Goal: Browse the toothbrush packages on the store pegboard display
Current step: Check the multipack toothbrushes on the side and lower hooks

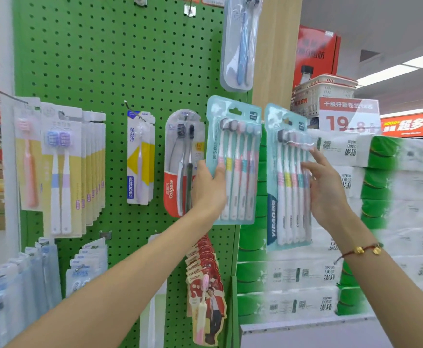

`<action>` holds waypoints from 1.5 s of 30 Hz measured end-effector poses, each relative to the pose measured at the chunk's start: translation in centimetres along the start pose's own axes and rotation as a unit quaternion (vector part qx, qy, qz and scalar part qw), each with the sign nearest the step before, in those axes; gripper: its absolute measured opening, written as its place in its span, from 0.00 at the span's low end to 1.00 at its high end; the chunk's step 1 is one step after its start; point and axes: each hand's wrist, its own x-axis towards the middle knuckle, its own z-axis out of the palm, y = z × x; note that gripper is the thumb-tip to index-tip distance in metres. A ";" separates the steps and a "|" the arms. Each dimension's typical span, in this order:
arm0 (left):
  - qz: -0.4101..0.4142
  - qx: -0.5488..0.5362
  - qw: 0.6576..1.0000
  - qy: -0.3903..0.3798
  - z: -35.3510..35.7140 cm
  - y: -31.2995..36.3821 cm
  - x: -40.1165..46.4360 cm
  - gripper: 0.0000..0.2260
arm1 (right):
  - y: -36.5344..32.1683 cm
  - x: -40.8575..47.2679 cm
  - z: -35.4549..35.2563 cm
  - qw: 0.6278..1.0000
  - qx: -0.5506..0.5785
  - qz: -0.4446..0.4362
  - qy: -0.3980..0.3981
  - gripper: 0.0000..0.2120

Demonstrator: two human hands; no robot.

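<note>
Two teal multi-brush toothbrush packs are held up in front of the green pegboard (105,71). My left hand (206,189) grips the left teal pack (240,136) by its lower left edge, thumb on the front. My right hand (327,189) holds the right teal pack (287,197), marked YIBAO, at its right edge with fingers spread along the front. Both packs are off the pegs, upright and side by side, the right one past the board's edge. A red and clear Colgate pack (178,156) hangs just left of my left hand.
Yellow-card toothbrush packs (62,169) and a FROG pack (140,156) hang at the left. A blue pack (240,43) hangs above. Red packs (205,280) and pale blue packs (17,285) hang below. Stacked tissue rolls (381,222) and a price sign (348,116) fill the right.
</note>
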 end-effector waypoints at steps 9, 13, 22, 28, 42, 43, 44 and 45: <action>-0.085 0.020 0.996 0.000 1.7 -3.7 2.3 0.19 | 1.6 -0.8 -0.1 0.998 -0.042 0.004 -0.038 0.23; -0.119 0.000 0.993 -0.005 1.9 -4.0 3.5 0.18 | 2.1 -0.6 0.1 0.998 -0.062 0.006 -0.033 0.23; -0.224 0.012 0.973 -0.059 3.6 -4.6 7.3 0.27 | 3.9 0.1 0.1 0.990 -0.137 -0.013 0.000 0.23; -0.229 0.005 0.971 -0.073 3.4 -4.8 8.5 0.24 | 5.0 0.5 -0.3 0.990 -0.139 0.002 0.029 0.23; -0.233 -0.041 0.963 -0.130 2.4 -6.9 1.3 0.32 | 6.4 -4.2 1.6 0.983 -0.165 -0.007 0.076 0.25; -0.225 -0.057 0.962 -0.142 1.9 -6.9 0.6 0.31 | 6.6 -4.7 1.9 0.984 -0.164 -0.007 0.076 0.26; -0.219 -0.074 0.961 -0.155 1.2 -6.9 -0.2 0.31 | 6.9 -5.3 2.2 0.984 -0.164 -0.008 0.075 0.26; -0.212 -0.081 0.959 -0.167 0.6 -7.0 -0.8 0.31 | 7.1 -5.9 2.6 0.984 -0.161 -0.013 0.073 0.26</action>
